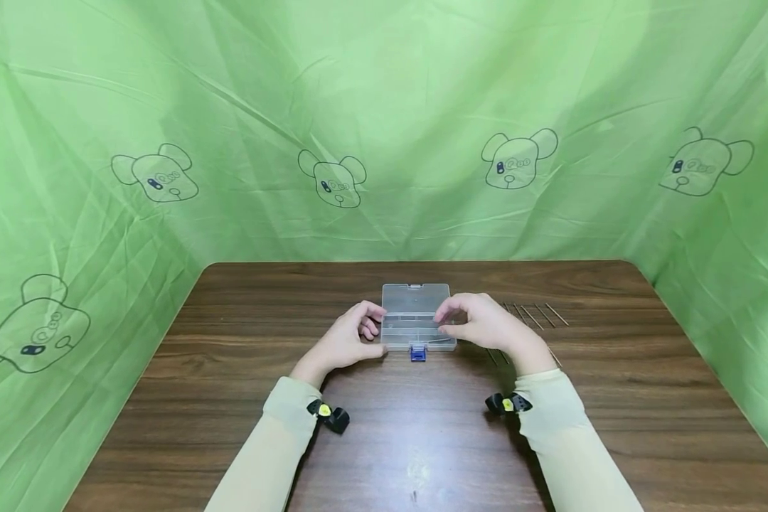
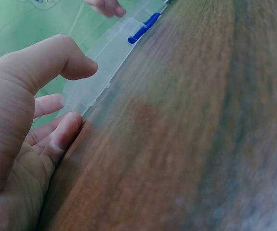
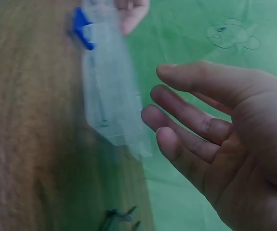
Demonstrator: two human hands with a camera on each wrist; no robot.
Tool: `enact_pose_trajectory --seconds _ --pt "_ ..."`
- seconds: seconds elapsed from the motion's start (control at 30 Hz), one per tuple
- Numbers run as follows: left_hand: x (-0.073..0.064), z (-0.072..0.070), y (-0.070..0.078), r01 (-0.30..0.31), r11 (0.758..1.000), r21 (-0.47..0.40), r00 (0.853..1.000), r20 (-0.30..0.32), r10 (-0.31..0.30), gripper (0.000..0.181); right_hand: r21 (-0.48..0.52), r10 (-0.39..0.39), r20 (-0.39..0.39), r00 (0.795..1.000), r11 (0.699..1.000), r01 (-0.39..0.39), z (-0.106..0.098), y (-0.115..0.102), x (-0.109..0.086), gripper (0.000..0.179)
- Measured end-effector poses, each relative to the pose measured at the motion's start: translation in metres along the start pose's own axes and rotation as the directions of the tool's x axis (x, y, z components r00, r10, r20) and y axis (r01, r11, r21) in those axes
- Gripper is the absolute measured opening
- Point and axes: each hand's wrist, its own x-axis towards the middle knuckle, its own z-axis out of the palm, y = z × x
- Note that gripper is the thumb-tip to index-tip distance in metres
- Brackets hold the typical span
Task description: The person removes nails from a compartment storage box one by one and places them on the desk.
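Observation:
A clear plastic compartment box [image 1: 409, 331] stands on the table, its lid [image 1: 416, 296] raised at the back and a blue latch [image 1: 418, 353] at the front. My left hand [image 1: 340, 338] is at the box's left end, fingertips right at its corner and thumb held apart. Over the right end hovers my right hand [image 1: 486, 327], fingers loosely bent with nothing between them. One thin metal rod [image 3: 99, 91] lies lengthwise in the front compartment, seen in the right wrist view. Right of the box, several slender nail-like rods [image 1: 557, 314] are on the table, some partly hidden by my right hand.
The brown wood-grain table [image 1: 230, 398] is bounded at the back and both sides by a green cloth [image 1: 409, 213] printed with bear-head outlines. Each sleeve carries a small black wrist device, one at the left [image 1: 329, 415] and one at the right [image 1: 508, 404].

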Motion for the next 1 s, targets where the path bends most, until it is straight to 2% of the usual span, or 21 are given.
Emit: enact_pose_trajectory --seconds 0.13,0.37,0.6,1.0 --pt "0.0 0.001 0.0 -0.006 1.0 -0.004 1.0 0.001 0.006 0.064 -0.037 -0.03 0.008 1.0 0.999 0.031 0.007 0.004 0.001 0.013" --pt "0.0 0.0 0.001 -0.006 1.0 -0.014 1.0 -0.007 0.006 0.063 -0.046 -0.028 0.012 1.0 0.999 0.028 0.012 0.003 0.0 0.011" --pt "0.0 0.001 0.0 -0.004 1.0 -0.01 1.0 -0.003 0.004 0.063 -0.094 -0.058 0.026 0.998 0.994 0.061 0.02 0.003 0.004 0.009" --pt "0.0 0.0 0.001 0.001 1.0 -0.005 1.0 -0.002 -0.001 0.065 -0.129 -0.108 0.02 0.994 0.985 0.11 0.022 0.002 0.007 0.01"
